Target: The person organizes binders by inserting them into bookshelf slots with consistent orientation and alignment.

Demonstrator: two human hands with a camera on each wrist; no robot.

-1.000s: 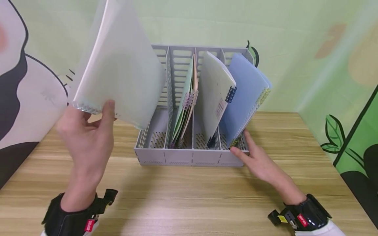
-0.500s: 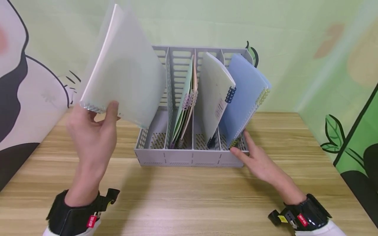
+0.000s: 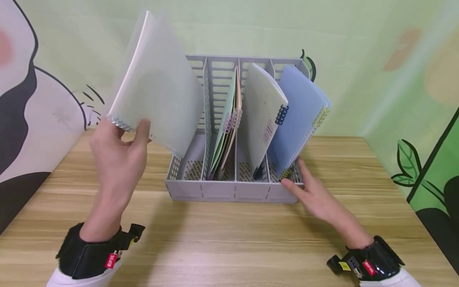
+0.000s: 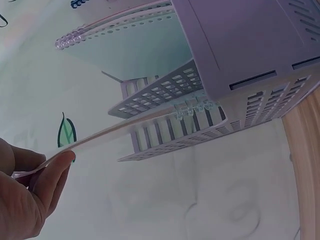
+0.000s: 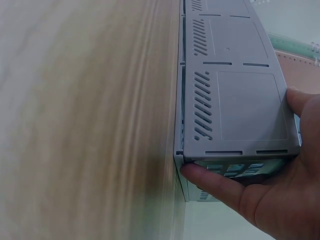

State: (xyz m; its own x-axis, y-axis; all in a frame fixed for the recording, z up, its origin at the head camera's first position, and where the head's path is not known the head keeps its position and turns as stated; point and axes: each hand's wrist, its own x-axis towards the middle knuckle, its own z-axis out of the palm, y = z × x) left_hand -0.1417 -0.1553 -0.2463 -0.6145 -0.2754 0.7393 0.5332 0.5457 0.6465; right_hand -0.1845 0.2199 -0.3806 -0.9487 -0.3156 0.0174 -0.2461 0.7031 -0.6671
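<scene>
In the head view my left hand (image 3: pixel 120 159) pinches a translucent, pale spiral notebook (image 3: pixel 157 87) at its coil edge, thumb on the near face. The notebook tilts over the leftmost compartment of a grey file organizer (image 3: pixel 201 191). In the left wrist view, its clear coil (image 4: pixel 192 107) reaches the compartment's front wall. My right hand (image 3: pixel 317 197) holds the organizer's front right corner. The right wrist view shows that thumb over the front rim and a finger along the side wall. Beside this hand leans a blue spiral notebook (image 3: pixel 297 115) in the rightmost compartment.
A whitish notebook with a dark coil (image 3: pixel 263 111) leans in the third compartment from the left. Thin green and peach notebooks (image 3: pixel 227 123) stand in the second. The wooden table (image 3: pixel 229 243) lies under the organizer, with a printed green backdrop (image 3: pixel 340 48) behind.
My left hand and the pale notebook have moved right and the notebook's top has come lower. My right hand stays at the organizer's corner.
</scene>
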